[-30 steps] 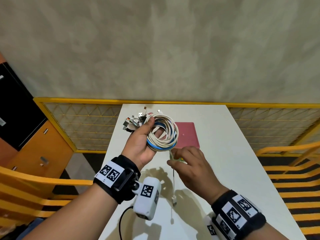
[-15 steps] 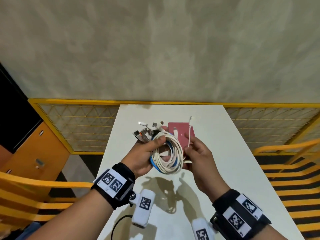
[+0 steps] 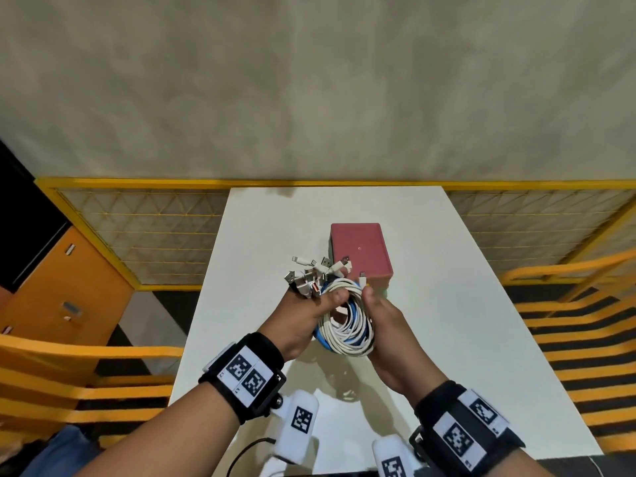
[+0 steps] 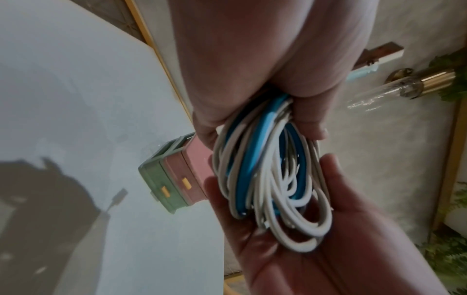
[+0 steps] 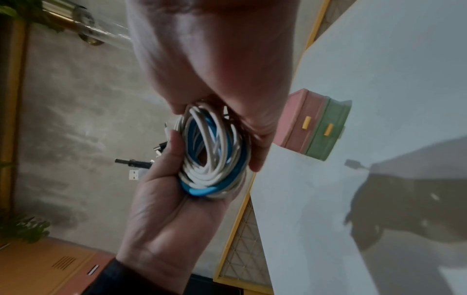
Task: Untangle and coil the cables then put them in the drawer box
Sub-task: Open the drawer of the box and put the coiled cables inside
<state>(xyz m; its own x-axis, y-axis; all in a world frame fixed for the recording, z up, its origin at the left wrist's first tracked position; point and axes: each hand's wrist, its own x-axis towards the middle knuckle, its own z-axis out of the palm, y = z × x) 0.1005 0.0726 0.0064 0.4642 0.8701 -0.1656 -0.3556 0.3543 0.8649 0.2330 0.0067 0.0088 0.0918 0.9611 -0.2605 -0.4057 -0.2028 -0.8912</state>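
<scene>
Holding the coiled cables above the white table, I have my left hand wrapped round one side, thumb over the strands, and my right hand clasping the other. The drawer box sits shut just beyond. If I loosen either grip, I think the loops could spring apart and the plugs snag. My fingers behind the coil are hidden.

Drawer box just beyond hands.
</scene>
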